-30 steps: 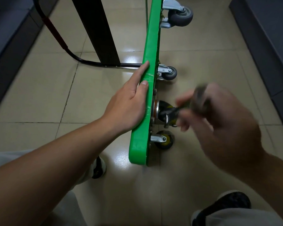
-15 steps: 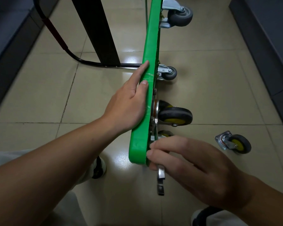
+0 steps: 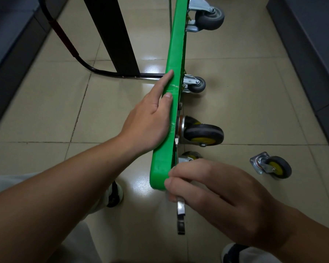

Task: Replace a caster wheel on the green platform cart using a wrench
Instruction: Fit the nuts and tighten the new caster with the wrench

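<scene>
The green platform cart [image 3: 176, 54] stands on its edge on the tiled floor, casters pointing right. My left hand [image 3: 150, 124] lies flat against its deck with straight fingers. A black caster with a yellow hub [image 3: 203, 134] sits against the cart's underside near the close end; a second yellow-hub caster [image 3: 190, 156] peeks out just below it. My right hand [image 3: 217, 194] grips a metal wrench [image 3: 180, 215] at the cart's near corner; the wrench's tail sticks out toward me, its head hidden under my fingers. A loose caster [image 3: 272, 165] lies on the floor to the right.
Two grey casters [image 3: 209, 18] [image 3: 197, 84] are mounted farther along the cart. The cart's black handle tube [image 3: 65, 40] lies on the floor at left beside a black post [image 3: 114, 37]. Dark cabinets line both sides. My shoes [image 3: 115, 194] are near the cart's close end.
A second ago my right hand was blurred in motion up by the yellow-hub caster. It then dropped to the cart's near corner with the wrench and has stayed there. My left hand has not moved.
</scene>
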Motion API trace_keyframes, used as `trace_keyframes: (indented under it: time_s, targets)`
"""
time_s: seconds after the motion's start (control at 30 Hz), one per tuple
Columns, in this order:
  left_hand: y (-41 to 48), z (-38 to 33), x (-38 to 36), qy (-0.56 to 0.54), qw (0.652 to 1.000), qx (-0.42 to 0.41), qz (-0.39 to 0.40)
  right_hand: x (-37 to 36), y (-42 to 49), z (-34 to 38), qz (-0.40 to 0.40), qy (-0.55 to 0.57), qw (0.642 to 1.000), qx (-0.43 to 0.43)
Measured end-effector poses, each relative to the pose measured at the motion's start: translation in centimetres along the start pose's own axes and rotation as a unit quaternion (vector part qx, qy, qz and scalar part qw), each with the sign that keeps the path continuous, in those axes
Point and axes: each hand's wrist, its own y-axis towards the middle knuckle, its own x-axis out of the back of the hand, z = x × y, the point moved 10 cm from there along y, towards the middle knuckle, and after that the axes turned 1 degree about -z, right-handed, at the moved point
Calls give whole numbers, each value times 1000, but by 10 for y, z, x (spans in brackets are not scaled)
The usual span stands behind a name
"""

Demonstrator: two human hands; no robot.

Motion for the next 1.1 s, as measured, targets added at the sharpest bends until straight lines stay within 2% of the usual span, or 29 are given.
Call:
trace_keyframes:
  time_s: [0.37, 0.43, 0.5, 0.57, 0.63, 0.7, 0.83, 0.93, 1.1]
  targets:
    - [1, 2, -2, -3, 1000, -6, -1, -11, 0, -7, 5, -19, 1000, 11]
    - [2, 3, -1, -3, 1000, -6, -5, -6, 5, -12, -16, 15, 1000, -8]
    - [2, 4, 0, -7, 1000, -7, -4, 5, 12, -28, -70, 49, 995, -52]
    - [2, 3, -1, -6, 1000, -8, 1, 14, 18, -58, -132, 105, 977, -132]
    - [2, 4, -2, 1, 1000, -9, 2, 13, 19, -92, -171, 220, 932, -232]
    - [3, 6, -2, 5, 1000, -7, 1, 10, 21, -112, -187, 286, 897, -280]
    - [4, 7, -1, 2, 1000, -10, 3, 3, 27, -137, -178, 315, 869, -337]
    - [4, 7, -2, 8, 1000, -6, 9, -5, 25, -154, -190, 355, 831, -383]
    - [3, 5, 0, 6, 1000, -4, 11, -4, 28, -154, -193, 353, 833, -380]
